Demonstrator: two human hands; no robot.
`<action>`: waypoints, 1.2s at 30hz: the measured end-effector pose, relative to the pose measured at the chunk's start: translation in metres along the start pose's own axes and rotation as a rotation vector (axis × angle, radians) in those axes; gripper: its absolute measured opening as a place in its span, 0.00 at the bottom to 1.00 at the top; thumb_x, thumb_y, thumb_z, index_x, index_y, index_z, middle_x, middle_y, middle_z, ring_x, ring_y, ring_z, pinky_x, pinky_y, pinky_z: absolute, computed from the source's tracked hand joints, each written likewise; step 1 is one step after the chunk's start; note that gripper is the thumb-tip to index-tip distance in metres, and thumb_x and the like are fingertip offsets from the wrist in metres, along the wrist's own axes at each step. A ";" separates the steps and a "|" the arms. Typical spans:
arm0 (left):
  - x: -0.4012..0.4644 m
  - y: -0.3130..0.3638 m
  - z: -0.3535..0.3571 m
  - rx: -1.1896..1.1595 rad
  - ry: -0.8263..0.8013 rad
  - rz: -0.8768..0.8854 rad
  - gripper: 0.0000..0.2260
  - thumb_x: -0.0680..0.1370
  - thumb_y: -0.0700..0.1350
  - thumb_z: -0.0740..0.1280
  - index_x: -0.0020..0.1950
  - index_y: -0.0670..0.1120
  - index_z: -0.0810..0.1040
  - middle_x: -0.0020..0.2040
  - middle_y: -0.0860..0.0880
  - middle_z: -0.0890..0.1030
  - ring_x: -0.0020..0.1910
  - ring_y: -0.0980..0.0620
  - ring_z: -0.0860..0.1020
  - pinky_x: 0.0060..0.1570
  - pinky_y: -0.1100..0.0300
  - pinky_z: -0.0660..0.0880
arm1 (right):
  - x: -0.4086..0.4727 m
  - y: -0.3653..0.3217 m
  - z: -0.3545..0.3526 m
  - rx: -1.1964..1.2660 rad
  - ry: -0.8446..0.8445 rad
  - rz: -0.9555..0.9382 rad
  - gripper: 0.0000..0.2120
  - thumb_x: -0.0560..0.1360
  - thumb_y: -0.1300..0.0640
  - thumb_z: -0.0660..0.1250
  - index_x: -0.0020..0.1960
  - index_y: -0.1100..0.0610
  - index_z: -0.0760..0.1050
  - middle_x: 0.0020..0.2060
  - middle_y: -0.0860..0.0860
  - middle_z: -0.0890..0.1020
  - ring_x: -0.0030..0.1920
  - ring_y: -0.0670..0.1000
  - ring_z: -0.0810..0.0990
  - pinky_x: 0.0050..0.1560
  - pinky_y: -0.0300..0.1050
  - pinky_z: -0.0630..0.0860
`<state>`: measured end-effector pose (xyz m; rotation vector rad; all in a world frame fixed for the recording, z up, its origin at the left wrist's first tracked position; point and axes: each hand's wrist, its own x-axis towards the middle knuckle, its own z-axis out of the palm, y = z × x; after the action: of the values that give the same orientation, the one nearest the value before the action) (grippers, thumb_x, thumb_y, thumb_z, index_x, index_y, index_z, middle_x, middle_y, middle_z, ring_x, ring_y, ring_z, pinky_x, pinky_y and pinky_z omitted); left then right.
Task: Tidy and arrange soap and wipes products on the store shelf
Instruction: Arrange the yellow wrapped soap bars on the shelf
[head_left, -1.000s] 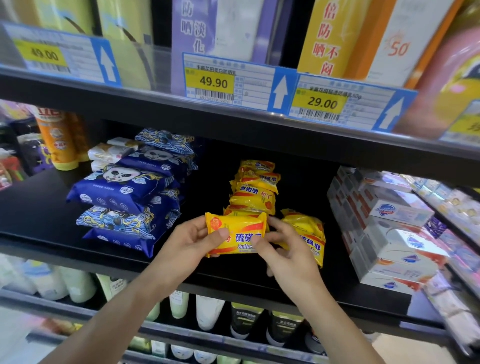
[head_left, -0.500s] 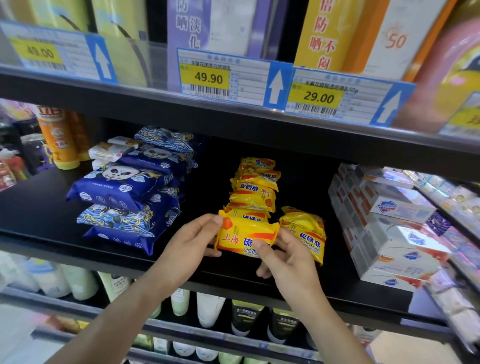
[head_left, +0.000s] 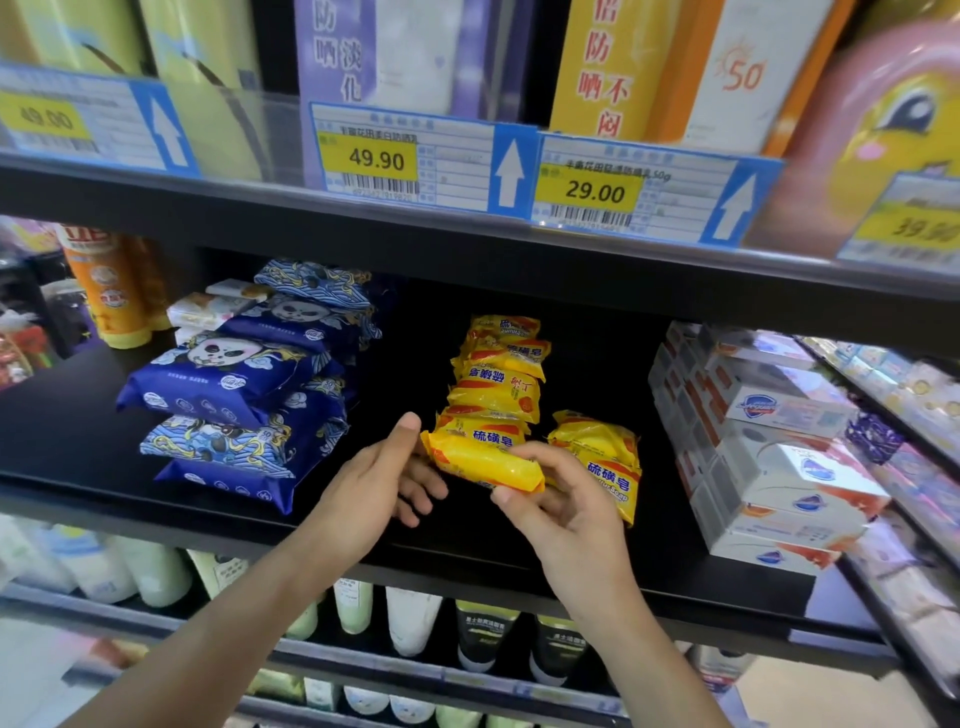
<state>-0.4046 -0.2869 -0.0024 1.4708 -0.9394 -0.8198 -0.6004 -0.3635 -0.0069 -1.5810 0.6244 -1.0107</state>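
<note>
A yellow sulfur soap bar (head_left: 480, 460) is held between my two hands just above the black shelf (head_left: 467, 551). My left hand (head_left: 382, 480) touches its left end with thumb and fingertips. My right hand (head_left: 558, 506) grips its right end. Behind it rises a stack of the same yellow soap packs (head_left: 498, 374). Another yellow soap pack (head_left: 605, 457) lies just to the right, partly hidden by my right hand. Blue panda wipes packs (head_left: 244, 395) are piled at the left of the shelf.
White boxed soaps (head_left: 763, 452) are stacked at the right. Orange bottles (head_left: 111, 286) stand at the far left. Price tags (head_left: 400, 161) hang on the shelf above. Bottles and tubes (head_left: 410, 618) fill the shelf below.
The held soap bar has tilted and turned so its plain side faces me, and both hands carried it slightly right, closer to the yellow stack.
</note>
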 end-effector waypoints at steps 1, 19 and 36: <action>0.000 0.002 -0.001 -0.020 -0.018 -0.016 0.34 0.76 0.73 0.54 0.55 0.45 0.83 0.42 0.42 0.87 0.37 0.48 0.80 0.41 0.53 0.77 | 0.000 0.000 0.000 0.006 -0.010 -0.008 0.18 0.75 0.65 0.75 0.56 0.43 0.82 0.49 0.46 0.85 0.49 0.50 0.85 0.50 0.42 0.82; -0.001 0.007 0.002 -0.013 -0.056 -0.030 0.08 0.81 0.49 0.71 0.60 0.52 0.83 0.44 0.50 0.88 0.39 0.54 0.84 0.40 0.64 0.80 | 0.003 0.005 0.001 -0.068 -0.076 -0.100 0.23 0.71 0.70 0.77 0.54 0.44 0.85 0.65 0.48 0.75 0.60 0.53 0.83 0.60 0.49 0.81; -0.011 0.000 -0.004 -0.107 -0.083 0.151 0.22 0.81 0.44 0.71 0.70 0.63 0.73 0.49 0.49 0.88 0.50 0.54 0.86 0.50 0.65 0.79 | 0.002 -0.005 0.001 -0.048 -0.017 0.132 0.25 0.75 0.38 0.72 0.68 0.47 0.77 0.36 0.45 0.83 0.32 0.46 0.76 0.31 0.33 0.71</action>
<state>-0.4058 -0.2752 -0.0027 1.2653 -1.0397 -0.8123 -0.5995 -0.3636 -0.0017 -1.5667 0.7361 -0.8890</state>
